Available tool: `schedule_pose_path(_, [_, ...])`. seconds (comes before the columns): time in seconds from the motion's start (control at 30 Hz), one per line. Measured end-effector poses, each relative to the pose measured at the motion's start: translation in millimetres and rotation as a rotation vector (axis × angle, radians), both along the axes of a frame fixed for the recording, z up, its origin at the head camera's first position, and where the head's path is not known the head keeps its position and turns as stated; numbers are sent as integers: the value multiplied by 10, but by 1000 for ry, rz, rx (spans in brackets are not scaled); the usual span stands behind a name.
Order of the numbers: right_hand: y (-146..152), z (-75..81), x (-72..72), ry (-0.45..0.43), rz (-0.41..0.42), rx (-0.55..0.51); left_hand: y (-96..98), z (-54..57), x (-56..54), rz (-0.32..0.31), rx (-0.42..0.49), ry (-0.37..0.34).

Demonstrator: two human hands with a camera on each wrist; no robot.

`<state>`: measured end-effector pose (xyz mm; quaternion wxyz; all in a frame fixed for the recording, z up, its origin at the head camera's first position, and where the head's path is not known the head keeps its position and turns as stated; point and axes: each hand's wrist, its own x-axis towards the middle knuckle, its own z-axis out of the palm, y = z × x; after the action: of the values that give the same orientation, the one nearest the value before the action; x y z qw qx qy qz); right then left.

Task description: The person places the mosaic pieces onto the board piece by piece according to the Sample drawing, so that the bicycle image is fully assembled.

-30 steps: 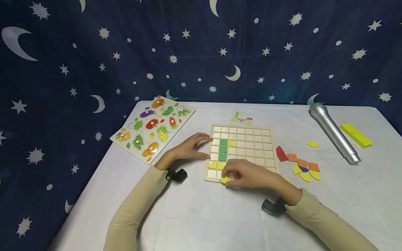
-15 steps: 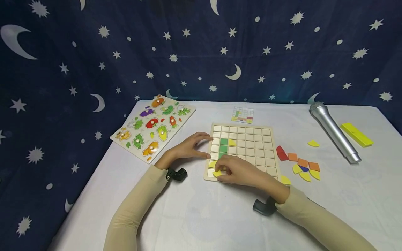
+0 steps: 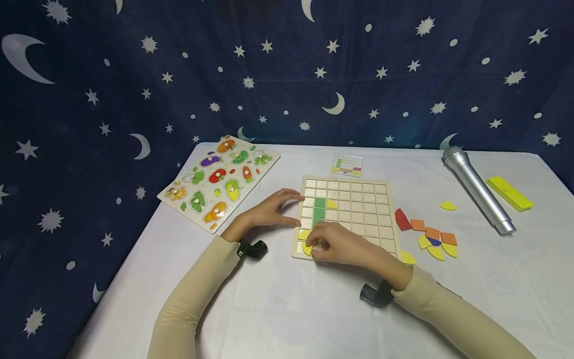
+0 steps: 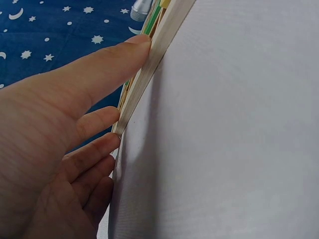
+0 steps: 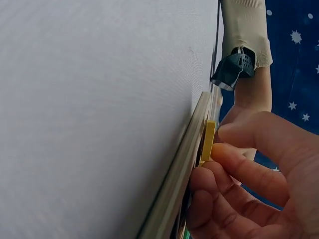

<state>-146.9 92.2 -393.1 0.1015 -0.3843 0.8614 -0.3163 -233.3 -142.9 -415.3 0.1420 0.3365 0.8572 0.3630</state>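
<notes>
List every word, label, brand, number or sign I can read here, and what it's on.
None readable in any view.
Card: any print is too small to read.
Board, puzzle, microphone, yellow box: no legible lettering.

A navy cloth – printed with pale moons and stars – hangs behind a white-covered table.

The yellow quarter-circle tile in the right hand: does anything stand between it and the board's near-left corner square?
Nothing visible: the right hand holds the yellow tile over that corner square of the wooden board.
</notes>
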Motion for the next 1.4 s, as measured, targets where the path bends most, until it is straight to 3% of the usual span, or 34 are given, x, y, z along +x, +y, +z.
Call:
schedule_pose_path(0.3, [-51, 16, -6, -7, -25, 1, -22, -20, 8, -19, 41, 29])
schedule_pose_path(0.9, [-115, -26, -63, -52, -24, -27, 5, -8, 6, 17, 4, -25])
schedule_pose_path(1.4, [-98, -33, -70, -73, -34, -54, 3, -15, -6, 10, -1, -9])
